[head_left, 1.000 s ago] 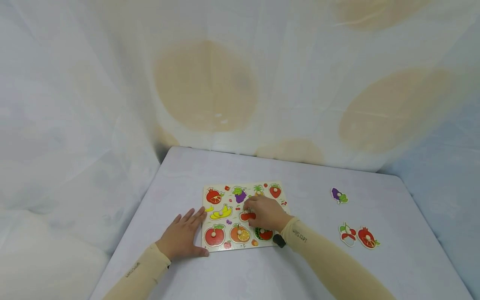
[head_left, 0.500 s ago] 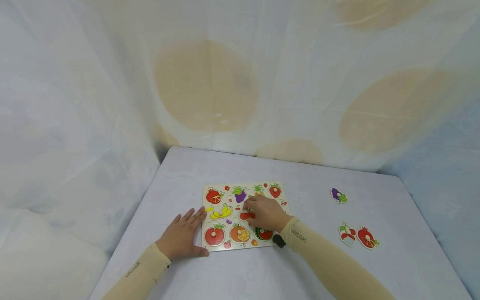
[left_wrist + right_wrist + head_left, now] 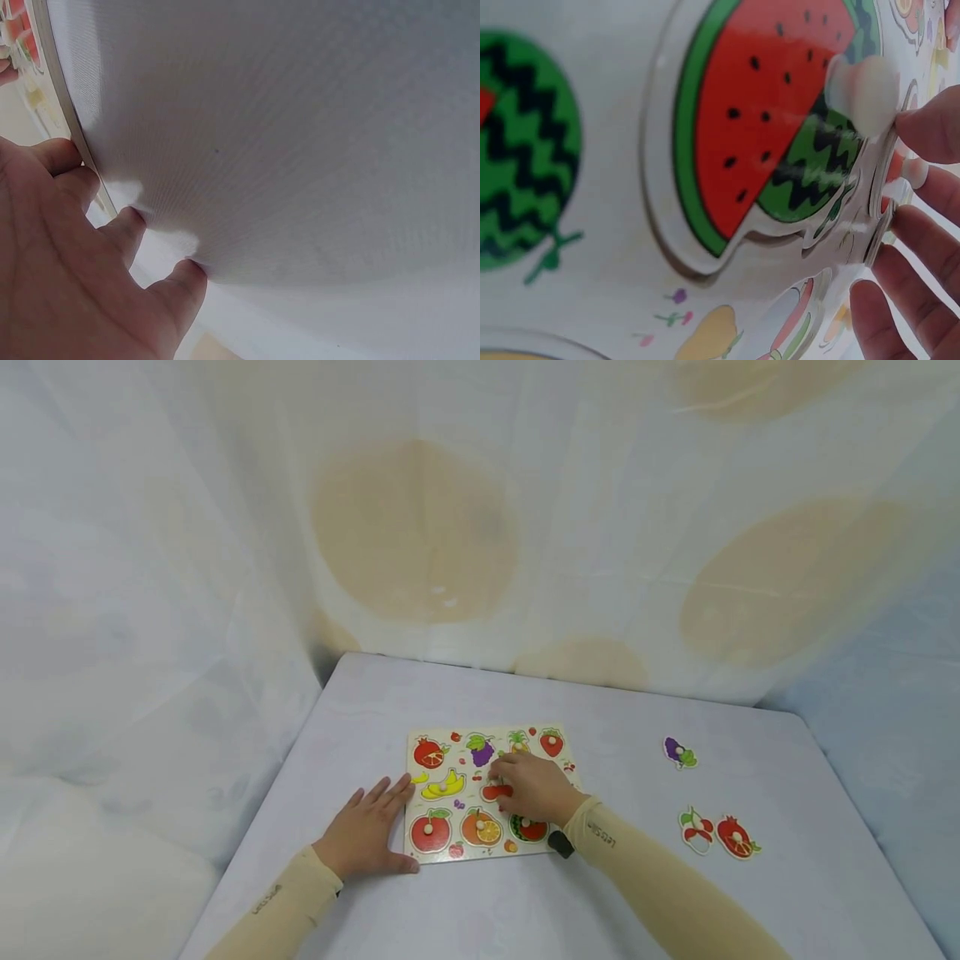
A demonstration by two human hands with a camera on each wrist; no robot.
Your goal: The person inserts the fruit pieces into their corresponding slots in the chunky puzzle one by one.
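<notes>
A cream fruit knob puzzle board [image 3: 453,803] lies on the white table, printed with fruit and fitted with several knobbed pieces. My left hand [image 3: 366,828] rests with spread fingers along its left edge; in the left wrist view, fingertips [image 3: 64,156] reach that edge. Over the middle of the board, my right hand [image 3: 534,787] grips a red fruit puzzle piece [image 3: 495,791] between thumb and fingers. In the right wrist view a white knob [image 3: 913,172] shows between those fingers, near the watermelon piece [image 3: 757,105]. The palm hides the middle right of the board.
Three loose pieces lie on the table to the right: purple grapes [image 3: 679,752], a red and white piece with green leaves [image 3: 696,829] and a pomegranate [image 3: 737,837]. Pale cloth walls [image 3: 585,560] with tan spots surround the table [image 3: 487,910].
</notes>
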